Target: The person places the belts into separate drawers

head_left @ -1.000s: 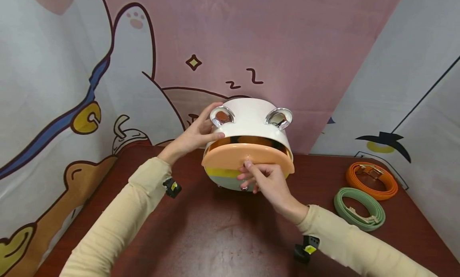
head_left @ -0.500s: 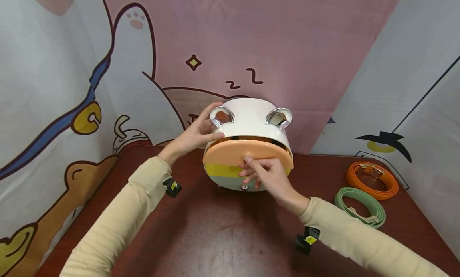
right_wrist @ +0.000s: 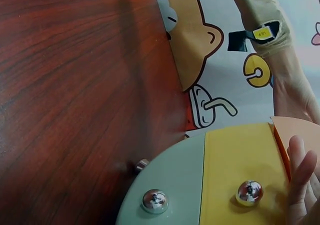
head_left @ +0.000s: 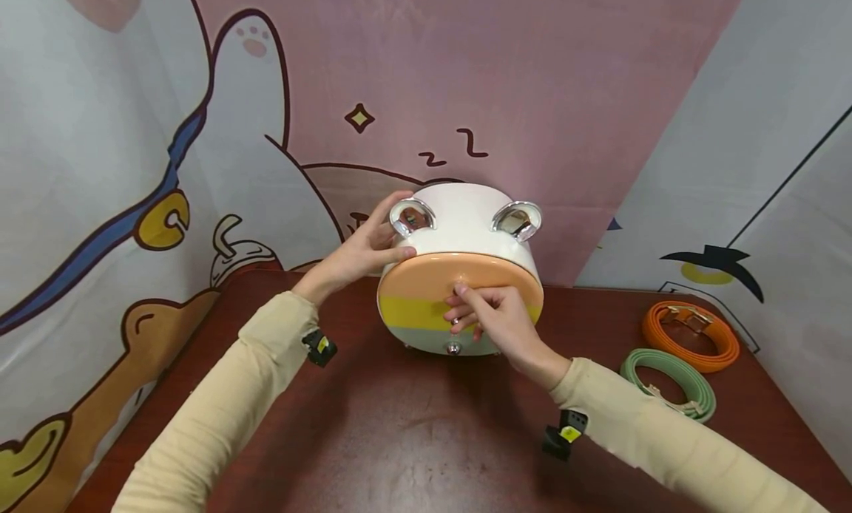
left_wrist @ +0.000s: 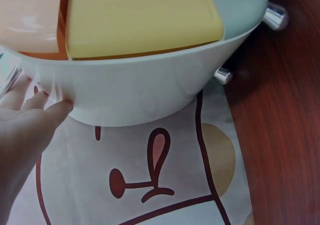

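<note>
A white oval drawer box (head_left: 466, 221) with two chrome ears stands on the table against the backdrop. Its front stacks a peach drawer (head_left: 419, 276), a yellow drawer (head_left: 409, 313) and a green drawer (head_left: 422, 338). My left hand (head_left: 359, 250) holds the box's upper left side, thumb by the front edge and fingers around the ear. At the peach drawer's middle, my right hand (head_left: 502, 324) pinches its knob, mostly hidden by the thumb. In the head view the peach front sits flush with the box. Chrome knobs show on the yellow (right_wrist: 250, 192) and green fronts.
Two coiled belts lie at the table's right, an orange belt (head_left: 691, 335) behind a green belt (head_left: 668, 384). Cartoon-printed cloth (head_left: 532, 92) rises behind the table and on both sides. The reddish-brown tabletop (head_left: 399, 439) extends in front of the box.
The peach drawer has slid back into the box, closing the dark gap above it, with my right hand moving along on its knob. My left hand has stayed in place.
</note>
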The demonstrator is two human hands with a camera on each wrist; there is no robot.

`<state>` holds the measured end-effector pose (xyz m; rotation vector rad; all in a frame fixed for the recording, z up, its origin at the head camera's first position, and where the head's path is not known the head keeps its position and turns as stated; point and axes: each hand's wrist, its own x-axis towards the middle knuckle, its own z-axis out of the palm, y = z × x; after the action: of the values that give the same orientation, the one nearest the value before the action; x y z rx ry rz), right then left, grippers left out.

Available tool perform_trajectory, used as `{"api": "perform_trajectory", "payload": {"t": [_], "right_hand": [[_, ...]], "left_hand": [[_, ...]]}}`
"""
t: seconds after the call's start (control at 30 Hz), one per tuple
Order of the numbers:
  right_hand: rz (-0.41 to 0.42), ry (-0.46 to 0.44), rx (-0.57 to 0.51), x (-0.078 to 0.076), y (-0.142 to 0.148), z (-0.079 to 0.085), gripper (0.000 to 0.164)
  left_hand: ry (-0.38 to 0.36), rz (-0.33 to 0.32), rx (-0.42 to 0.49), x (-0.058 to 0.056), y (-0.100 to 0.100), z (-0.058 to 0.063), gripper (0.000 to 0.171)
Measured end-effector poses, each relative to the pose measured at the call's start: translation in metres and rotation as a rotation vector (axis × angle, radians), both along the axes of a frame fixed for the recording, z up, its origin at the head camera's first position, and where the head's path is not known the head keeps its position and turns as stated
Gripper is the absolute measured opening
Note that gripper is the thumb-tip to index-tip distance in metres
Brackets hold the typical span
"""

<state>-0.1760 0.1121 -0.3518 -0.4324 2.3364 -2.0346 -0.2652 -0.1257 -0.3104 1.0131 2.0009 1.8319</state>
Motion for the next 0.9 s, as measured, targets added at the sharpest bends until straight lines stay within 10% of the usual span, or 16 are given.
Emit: {"api": "perform_trajectory", "payload": {"t": [0.9], "right_hand": [[0.015,0.099,0.019,-0.012,0.003,-0.010,0.037]], "left_hand": [[-0.028,0.011,-0.022,0.001,-0.001,0.001,0.081]]}}
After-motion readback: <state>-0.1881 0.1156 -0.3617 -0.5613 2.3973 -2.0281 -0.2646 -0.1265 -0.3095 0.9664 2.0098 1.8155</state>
